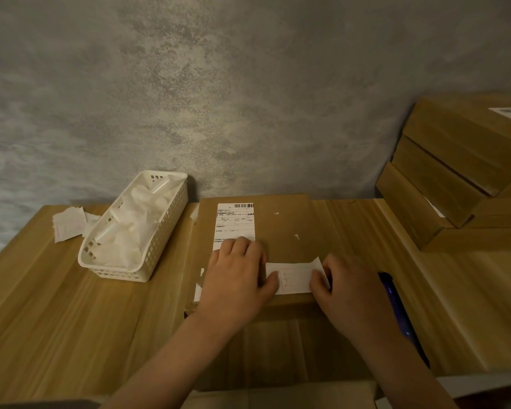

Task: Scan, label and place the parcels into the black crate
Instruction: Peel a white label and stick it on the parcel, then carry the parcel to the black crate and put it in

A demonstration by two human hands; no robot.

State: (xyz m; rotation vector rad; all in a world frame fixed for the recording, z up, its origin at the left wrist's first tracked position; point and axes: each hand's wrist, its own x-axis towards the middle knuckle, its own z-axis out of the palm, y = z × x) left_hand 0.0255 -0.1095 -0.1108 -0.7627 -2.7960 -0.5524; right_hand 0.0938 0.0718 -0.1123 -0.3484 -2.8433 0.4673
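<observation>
A flat brown cardboard parcel (283,228) lies on the wooden table against the wall, with a white shipping label (235,222) on its left part. My left hand (238,276) rests flat on the parcel, covering the shipping label's lower end, its thumb on the left end of a small white sticker (292,277). My right hand (345,287) pinches the sticker's right end, whose corner is lifted off the parcel. The black crate is out of view.
A white perforated basket (165,234) with crumpled white backing papers stands left of the parcel, loose white slips (68,224) beside it. Stacked cardboard boxes (460,172) fill the right. A dark blue device (398,308) lies by my right wrist. Another box (278,394) sits at the near edge.
</observation>
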